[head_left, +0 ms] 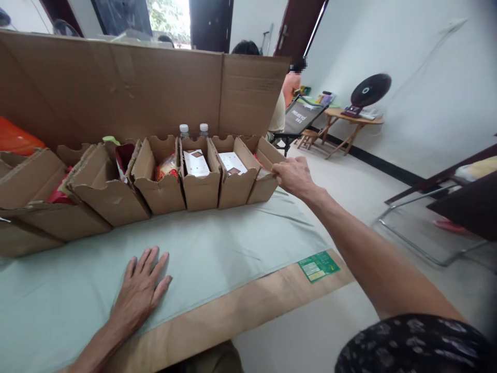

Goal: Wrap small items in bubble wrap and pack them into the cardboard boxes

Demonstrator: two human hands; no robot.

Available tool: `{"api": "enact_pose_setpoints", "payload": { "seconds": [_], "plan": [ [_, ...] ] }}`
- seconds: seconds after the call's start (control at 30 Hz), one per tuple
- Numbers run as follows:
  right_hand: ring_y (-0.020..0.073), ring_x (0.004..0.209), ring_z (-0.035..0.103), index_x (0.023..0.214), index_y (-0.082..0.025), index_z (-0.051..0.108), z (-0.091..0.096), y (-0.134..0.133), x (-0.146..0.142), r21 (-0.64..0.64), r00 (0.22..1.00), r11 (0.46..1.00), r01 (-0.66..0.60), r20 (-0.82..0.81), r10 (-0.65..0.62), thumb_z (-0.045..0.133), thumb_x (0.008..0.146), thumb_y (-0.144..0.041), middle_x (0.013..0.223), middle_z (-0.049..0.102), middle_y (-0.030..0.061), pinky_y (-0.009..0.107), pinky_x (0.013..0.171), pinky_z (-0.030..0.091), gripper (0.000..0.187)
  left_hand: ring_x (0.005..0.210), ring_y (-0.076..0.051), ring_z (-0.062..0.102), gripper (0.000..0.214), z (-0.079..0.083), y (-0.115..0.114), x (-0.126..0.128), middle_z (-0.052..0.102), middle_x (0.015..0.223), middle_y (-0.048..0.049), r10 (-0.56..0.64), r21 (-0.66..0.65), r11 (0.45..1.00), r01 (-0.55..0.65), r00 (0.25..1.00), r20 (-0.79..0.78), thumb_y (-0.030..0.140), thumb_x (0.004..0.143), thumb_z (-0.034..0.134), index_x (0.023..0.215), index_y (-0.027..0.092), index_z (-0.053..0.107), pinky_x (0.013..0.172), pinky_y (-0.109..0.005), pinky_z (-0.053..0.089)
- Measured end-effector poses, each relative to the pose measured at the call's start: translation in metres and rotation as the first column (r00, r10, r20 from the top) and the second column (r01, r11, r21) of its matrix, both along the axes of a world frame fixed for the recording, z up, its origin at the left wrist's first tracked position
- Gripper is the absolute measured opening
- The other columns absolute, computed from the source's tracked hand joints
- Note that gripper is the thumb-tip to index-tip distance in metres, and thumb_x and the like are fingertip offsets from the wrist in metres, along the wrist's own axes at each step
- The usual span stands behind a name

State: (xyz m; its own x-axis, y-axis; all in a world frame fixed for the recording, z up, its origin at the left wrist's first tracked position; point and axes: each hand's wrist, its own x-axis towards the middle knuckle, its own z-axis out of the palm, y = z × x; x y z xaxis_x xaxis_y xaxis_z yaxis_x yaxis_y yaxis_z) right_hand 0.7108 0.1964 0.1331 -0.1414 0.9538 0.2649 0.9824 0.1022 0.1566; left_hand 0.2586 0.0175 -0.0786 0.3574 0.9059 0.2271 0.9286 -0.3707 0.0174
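My left hand [142,287] lies flat on the pale green cloth [217,248], fingers stretched out, holding nothing. At the right end of a row of open cardboard boxes, my right hand [294,176] has its fingers closed on the edge of the last cardboard box [264,190]. Something red shows inside that box, mostly hidden by its walls. The two boxes beside it hold white cartons, one white carton [196,162] and another white carton [233,163]. Further left, a box contains a red and clear package [167,168].
A tall cardboard panel [163,93] stands behind the boxes, with two white-capped bottles [184,130] before it. An orange item [17,137] is at far left. Beyond are a folding chair [305,116], a fan [368,92] on a wooden table [349,117], and other people.
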Motion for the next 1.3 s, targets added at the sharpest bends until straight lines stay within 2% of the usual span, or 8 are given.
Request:
{"api": "enact_pose_setpoints", "payload": {
  "seconds": [0.43,0.73,0.87,0.97,1.07,1.13,1.2,1.3],
  "plan": [
    [0.0182,0.067,0.053,0.070,-0.020,0.063,0.035,-0.117,-0.051,-0.226,0.993,0.971,-0.077,0.068,0.094,0.058,0.086,-0.016,0.070,0.066,0.0043,0.034,0.066,0.028,0.017,0.143,-0.039,0.054,0.049,-0.002,-0.043,0.006,0.061,0.153,-0.0194,-0.047,0.112,0.993,0.039,0.997,0.068,0.036,0.104,0.040,0.140,0.017,0.068,0.116,-0.063,0.038],
    [0.0145,0.064,0.055,0.062,-0.019,0.060,0.049,-0.098,-0.174,-0.344,0.940,0.924,-0.168,-0.339,0.045,0.065,0.075,-0.012,0.067,0.064,0.0011,0.028,0.059,0.034,0.016,0.142,-0.041,0.055,0.045,0.004,-0.040,0.006,0.062,0.150,-0.0216,-0.061,0.090,0.995,0.046,0.985,0.164,0.034,0.103,0.044,0.134,0.015,0.071,0.114,-0.065,0.043],
    [0.0141,0.075,0.062,0.077,-0.018,0.069,0.058,-0.096,-0.197,-0.230,0.853,0.931,-0.284,-0.504,0.135,0.054,0.092,-0.022,0.081,0.072,0.0018,0.025,0.068,0.044,0.021,0.141,-0.042,0.056,0.044,-0.003,-0.041,0.002,0.062,0.150,-0.0221,-0.055,0.033,0.998,0.048,0.958,0.283,0.034,0.100,0.047,0.132,0.015,0.072,0.116,-0.069,0.041],
    [0.0179,0.086,0.068,0.085,-0.020,0.074,0.060,-0.114,-0.166,0.106,0.679,0.955,-0.276,-0.682,0.272,0.056,0.096,-0.034,0.089,0.077,0.0026,0.030,0.081,0.051,0.025,0.142,-0.042,0.055,0.044,0.001,-0.046,-0.002,0.062,0.150,-0.0214,-0.001,-0.059,0.998,0.030,0.895,0.446,0.037,0.099,0.049,0.129,0.017,0.073,0.116,-0.070,0.042],
    [0.0240,0.101,0.072,0.090,-0.025,0.077,0.029,-0.141,-0.106,0.436,0.552,0.900,0.023,-0.756,0.353,0.066,0.093,-0.038,0.102,0.080,0.0039,0.041,0.099,0.054,0.018,0.144,-0.040,0.055,0.049,0.022,-0.049,-0.001,0.059,0.153,-0.0185,0.140,-0.226,0.974,0.003,0.780,0.610,0.044,0.099,0.050,0.136,0.020,0.069,0.116,-0.066,0.046],
    [0.0269,0.112,0.071,0.090,-0.027,0.077,-0.011,-0.157,-0.068,0.502,0.450,0.824,0.263,-0.819,0.356,0.068,0.092,-0.039,0.109,0.079,0.0060,0.047,0.109,0.051,0.015,0.146,-0.037,0.053,0.053,0.041,-0.045,0.007,0.053,0.160,-0.0151,0.220,-0.340,0.940,0.036,0.698,0.681,0.048,0.099,0.051,0.146,0.024,0.061,0.116,-0.062,0.048],
    [0.0291,0.121,0.069,0.103,-0.028,0.076,-0.057,-0.167,-0.045,0.374,0.348,0.878,0.299,-0.899,0.264,0.069,0.089,-0.042,0.120,0.078,0.0078,0.050,0.110,0.051,0.021,0.149,-0.036,0.051,0.061,0.056,-0.035,0.022,0.048,0.165,-0.0136,0.250,-0.406,0.907,0.109,0.638,0.728,0.049,0.098,0.054,0.155,0.027,0.050,0.116,-0.059,0.048],
    [0.0333,0.121,0.070,0.124,-0.026,0.070,-0.114,-0.167,-0.037,0.154,0.278,0.978,0.141,-0.954,0.111,0.078,0.078,-0.050,0.131,0.074,0.0123,0.050,0.094,0.061,0.053,0.150,-0.038,0.048,0.079,0.059,-0.015,0.054,0.041,0.168,-0.0166,0.235,-0.411,0.890,0.198,0.573,0.785,0.046,0.093,0.061,0.164,0.025,0.033,0.116,-0.060,0.048]
  ]
}}
